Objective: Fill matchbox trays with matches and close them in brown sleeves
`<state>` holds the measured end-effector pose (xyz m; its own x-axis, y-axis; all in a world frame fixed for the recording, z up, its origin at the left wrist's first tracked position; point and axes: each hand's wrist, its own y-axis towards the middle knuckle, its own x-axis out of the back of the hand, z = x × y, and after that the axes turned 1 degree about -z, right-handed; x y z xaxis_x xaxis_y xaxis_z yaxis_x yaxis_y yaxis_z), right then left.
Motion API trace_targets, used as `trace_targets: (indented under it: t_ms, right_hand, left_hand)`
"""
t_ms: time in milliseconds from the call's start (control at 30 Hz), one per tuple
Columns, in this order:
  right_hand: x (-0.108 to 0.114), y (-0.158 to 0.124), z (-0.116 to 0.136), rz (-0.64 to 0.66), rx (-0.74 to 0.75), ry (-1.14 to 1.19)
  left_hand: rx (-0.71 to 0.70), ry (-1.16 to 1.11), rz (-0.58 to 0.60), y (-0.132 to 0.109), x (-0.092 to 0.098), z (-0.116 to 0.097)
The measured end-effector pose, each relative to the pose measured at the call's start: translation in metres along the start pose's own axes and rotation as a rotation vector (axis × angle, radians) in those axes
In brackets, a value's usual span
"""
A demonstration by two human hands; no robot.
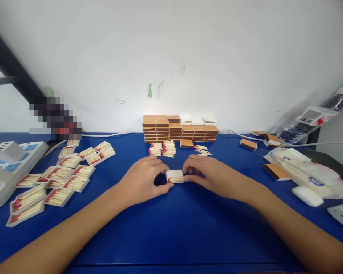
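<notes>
A small white matchbox tray (173,173) is held low over the blue tabletop, with some red-tipped matches (175,179) lying along its near side. My left hand (141,176) is closed on the tray's left end, thumb at the near corner and fingers behind. At the right end, my right hand (204,171) pinches the tray between thumb and curled fingers. Just beyond the hands lie two bundles of loose matches (161,149) and a smaller scattered group (202,149). A single closed matchbox (186,143) sits between them.
Stacked matchboxes (168,129) stand against the wall. Several match-filled trays (60,175) spread at left near a power strip (31,152). At right are loose matchbox sleeves (276,172), a tissue pack (311,175), a white case (307,195) and a plastic bottle (311,118).
</notes>
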<state>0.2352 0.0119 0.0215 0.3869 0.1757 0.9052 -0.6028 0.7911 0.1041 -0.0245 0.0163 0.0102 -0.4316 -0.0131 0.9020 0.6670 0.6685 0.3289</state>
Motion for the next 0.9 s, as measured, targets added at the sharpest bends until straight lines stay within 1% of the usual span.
trace_targets:
  t_ms: [133, 367, 600, 700, 767, 800, 900]
  right_hand:
    - [-0.001, 0.002, 0.001, 0.007, -0.009, 0.053]
    - [-0.014, 0.003, 0.01, -0.074, -0.007, 0.07]
    - [-0.014, 0.003, 0.01, -0.121, -0.004, 0.109]
    - [-0.014, 0.004, 0.011, -0.088, 0.013, 0.125]
    - [-0.01, 0.005, 0.007, -0.089, 0.019, 0.16]
    - [-0.006, 0.005, 0.002, -0.114, 0.012, 0.17]
    - [0.01, 0.007, -0.028, -0.235, -0.051, 0.094]
  left_hand:
    - [0.016, -0.009, 0.002, 0.0, 0.002, 0.002]
    - [0.002, -0.017, -0.024, 0.0, 0.001, 0.001]
    - [0.012, -0.028, -0.002, 0.001, 0.0, 0.0]
    - [0.004, -0.02, -0.014, 0.0, 0.0, 0.0]
    - [0.004, -0.018, -0.014, 0.0, 0.0, 0.001]
    - [0.003, -0.017, -0.012, 0.0, 0.0, 0.001]
    - [0.0, -0.02, -0.008, -0.001, 0.001, 0.003]
